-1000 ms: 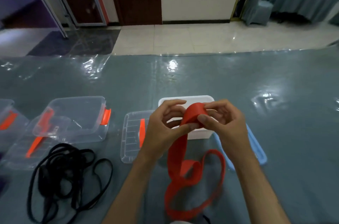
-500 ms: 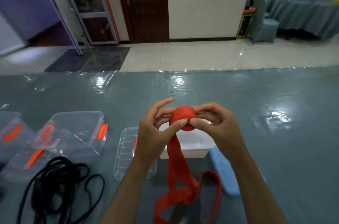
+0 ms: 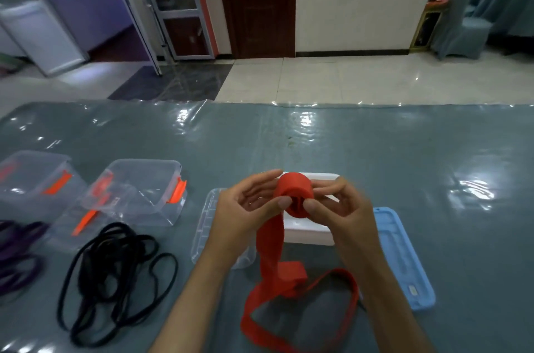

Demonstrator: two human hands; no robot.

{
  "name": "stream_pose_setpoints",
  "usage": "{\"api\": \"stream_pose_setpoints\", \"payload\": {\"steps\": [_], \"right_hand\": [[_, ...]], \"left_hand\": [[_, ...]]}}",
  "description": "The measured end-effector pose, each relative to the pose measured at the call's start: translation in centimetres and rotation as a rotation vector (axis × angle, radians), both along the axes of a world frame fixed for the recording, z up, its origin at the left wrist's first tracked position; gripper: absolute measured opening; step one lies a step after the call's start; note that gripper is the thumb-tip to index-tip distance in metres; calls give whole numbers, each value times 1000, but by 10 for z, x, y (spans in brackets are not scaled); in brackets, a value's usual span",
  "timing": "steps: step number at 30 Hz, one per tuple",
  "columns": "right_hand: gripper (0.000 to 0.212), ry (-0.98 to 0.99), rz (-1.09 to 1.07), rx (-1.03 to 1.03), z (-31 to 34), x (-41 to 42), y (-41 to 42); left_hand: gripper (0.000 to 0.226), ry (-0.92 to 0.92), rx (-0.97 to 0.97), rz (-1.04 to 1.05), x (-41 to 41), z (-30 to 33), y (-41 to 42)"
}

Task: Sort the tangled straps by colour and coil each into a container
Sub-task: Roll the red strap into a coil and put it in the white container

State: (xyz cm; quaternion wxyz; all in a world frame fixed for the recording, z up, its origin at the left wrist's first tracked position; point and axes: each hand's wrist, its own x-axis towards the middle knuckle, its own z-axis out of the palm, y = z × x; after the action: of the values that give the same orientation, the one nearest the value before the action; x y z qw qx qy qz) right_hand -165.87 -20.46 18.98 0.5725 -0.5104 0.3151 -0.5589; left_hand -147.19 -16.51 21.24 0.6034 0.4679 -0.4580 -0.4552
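A wide red strap (image 3: 271, 245) is partly rolled into a thick coil (image 3: 294, 192) that I hold up over a white container (image 3: 310, 232). My left hand (image 3: 245, 211) pinches the coil's left side with thumb and fingers. On the coil's right side my right hand (image 3: 341, 208) pinches it the same way. The strap's loose tail hangs down and loops on the table in front of me. A tangled black strap (image 3: 112, 274) lies at the left. Purple straps (image 3: 17, 260) show at the far left edge.
Two clear tubs with orange latches (image 3: 144, 190) (image 3: 31, 182) stand at the left, with a clear lid (image 3: 78, 222) by them. Another clear lid (image 3: 206, 225) lies left of the white container and a blue lid (image 3: 404, 260) right of it. The grey-blue table (image 3: 375, 156) ends at a tiled floor.
The red coil has grown thicker as both hands rolled it, and the loose tail on the table has shortened. The view has tilted upward.
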Motion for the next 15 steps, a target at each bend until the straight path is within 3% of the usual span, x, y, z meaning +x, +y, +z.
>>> {"api": "stream_pose_setpoints", "payload": {"steps": [3,10,15], "right_hand": [[40,28,47,-51,6,-7,0],[23,-57,9,-135,10,-4,9],[42,-56,34,-61,20,-11,11]], "left_hand": [[66,22,0,3,-6,-2,4],[54,-37,-59,38,-19,9,10],[42,-100,-146,77,-27,10,14]]}}
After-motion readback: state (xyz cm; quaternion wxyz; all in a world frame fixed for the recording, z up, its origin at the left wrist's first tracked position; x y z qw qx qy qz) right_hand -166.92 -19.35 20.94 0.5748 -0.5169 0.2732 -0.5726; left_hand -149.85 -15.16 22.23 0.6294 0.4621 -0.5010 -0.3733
